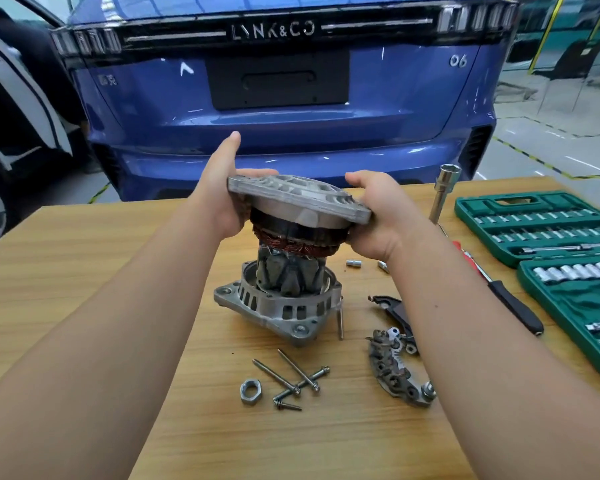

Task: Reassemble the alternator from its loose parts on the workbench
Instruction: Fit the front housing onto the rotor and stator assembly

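Both my hands hold the upper alternator housing (300, 199), a grey aluminium cover with the copper-wound stator (297, 242) under it, tilted down to the right. My left hand (219, 199) grips its left rim and my right hand (378, 213) grips its right rim. Below it, the rotor (290, 275) stands upright in the lower housing (278, 306) on the wooden workbench (101, 271); the stator ring sits around the rotor's top. Several long bolts (291, 375) and a hex nut (250, 392) lie in front. A rectifier plate (395, 368) lies at the right.
A green socket set case (541, 230) lies open at the right edge, with a black-handled screwdriver (510, 299) and an upright socket extension (442, 192) beside it. Two small sockets (354, 263) lie behind the alternator. A blue car (291, 116) stands behind the bench.
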{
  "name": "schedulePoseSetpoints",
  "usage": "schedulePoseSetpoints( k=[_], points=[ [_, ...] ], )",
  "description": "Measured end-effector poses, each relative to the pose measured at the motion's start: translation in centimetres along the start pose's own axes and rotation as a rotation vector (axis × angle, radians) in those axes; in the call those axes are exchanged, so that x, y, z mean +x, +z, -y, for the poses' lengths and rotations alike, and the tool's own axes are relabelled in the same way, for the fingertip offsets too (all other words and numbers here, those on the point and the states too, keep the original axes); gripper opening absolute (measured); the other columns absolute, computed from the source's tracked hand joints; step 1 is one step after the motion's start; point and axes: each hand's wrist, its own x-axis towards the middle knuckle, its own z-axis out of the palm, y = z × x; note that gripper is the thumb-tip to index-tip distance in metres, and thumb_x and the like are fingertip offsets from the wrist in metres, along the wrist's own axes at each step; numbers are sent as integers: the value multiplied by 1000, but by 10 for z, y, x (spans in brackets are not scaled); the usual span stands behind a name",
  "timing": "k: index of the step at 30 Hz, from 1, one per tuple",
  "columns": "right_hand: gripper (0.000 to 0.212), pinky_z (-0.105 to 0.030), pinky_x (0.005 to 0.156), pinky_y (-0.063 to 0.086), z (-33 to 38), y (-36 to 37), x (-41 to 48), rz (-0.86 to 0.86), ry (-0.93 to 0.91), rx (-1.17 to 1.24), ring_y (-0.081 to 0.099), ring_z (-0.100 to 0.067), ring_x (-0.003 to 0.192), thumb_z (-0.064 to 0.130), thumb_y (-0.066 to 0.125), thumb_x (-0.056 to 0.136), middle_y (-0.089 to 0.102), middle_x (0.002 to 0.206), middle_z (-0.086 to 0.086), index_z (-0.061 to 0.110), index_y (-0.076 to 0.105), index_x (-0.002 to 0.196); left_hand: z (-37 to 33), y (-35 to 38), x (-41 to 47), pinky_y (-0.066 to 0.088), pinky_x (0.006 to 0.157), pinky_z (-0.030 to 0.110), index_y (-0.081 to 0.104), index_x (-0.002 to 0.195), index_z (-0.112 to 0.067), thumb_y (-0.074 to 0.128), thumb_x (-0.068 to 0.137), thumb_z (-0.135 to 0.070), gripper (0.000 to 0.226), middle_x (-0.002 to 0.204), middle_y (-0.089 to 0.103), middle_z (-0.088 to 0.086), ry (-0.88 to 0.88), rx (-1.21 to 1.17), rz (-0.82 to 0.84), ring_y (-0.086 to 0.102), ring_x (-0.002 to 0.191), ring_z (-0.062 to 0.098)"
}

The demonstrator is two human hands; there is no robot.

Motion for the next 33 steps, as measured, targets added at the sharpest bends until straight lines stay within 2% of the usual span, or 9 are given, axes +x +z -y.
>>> schedulePoseSetpoints(
  k=[3,8,12,16,22,24,27,29,33],
  points=[
    [45,-39,94,53,-2,2,2,1,-11,-40,71,-27,95,40,45,96,74,102,-14,1,60,115,0,-5,8,53,88,38,72,104,-4,45,80,-75,79,98,74,14,-34,-26,0,71,95,28],
    [55,-33,65,58,2,11,7,-44,7,-44,74,-29,82,47,40,98,73,99,-18,-2,56,119,3,-8,20,55,84,35,66,117,-8,47,78,-78,82,100,75,9,-96,-14,2,71,95,25],
    [52,-38,77,57,0,8,11,-61,35,-43,73,-29,88,46,43,98,73,101,-17,1,52,123,3,-11,29,59,68,33,59,123,-9,50,76,-78,84,99,75,10,-140,-10,23,74,84,25],
    [54,-35,68,59,-2,6,8,-15,54,-75,73,-28,84,49,43,97,73,100,-17,2,53,121,9,-18,33,59,65,35,56,125,-9,50,79,-74,80,100,74,12,-153,-20,65,74,83,26],
    [56,-39,84,54,-11,11,12,-83,21,-104,70,-30,97,48,43,97,70,109,-19,1,51,127,15,-20,34,57,84,35,50,135,-12,53,79,-73,82,105,72,9,-107,3,-24,71,94,22],
    [56,-39,85,54,-14,12,10,-74,16,-110,70,-29,96,50,43,97,72,106,-17,2,54,124,16,-22,30,56,86,35,56,128,-9,53,82,-69,76,101,74,9,-90,5,-18,70,95,22],
    [47,-33,78,55,-21,14,-1,-32,-16,-194,72,-19,83,49,45,97,75,96,-9,8,58,115,19,-30,10,54,77,30,71,103,-5,50,89,-60,60,92,76,10,-34,34,10,70,84,20],
    [39,-28,65,57,-32,13,-14,11,-73,-230,72,-15,73,44,47,98,76,87,-4,8,61,106,27,-40,-10,53,74,32,71,105,-7,48,91,-54,54,97,75,11,40,25,36,72,84,22],
    [29,-34,66,58,-57,8,-42,56,-213,-257,73,-21,87,34,52,97,74,102,-5,17,60,118,61,-59,-59,59,73,41,70,108,-12,56,82,-43,43,112,71,14,188,-125,97,70,96,32]
  ],
)
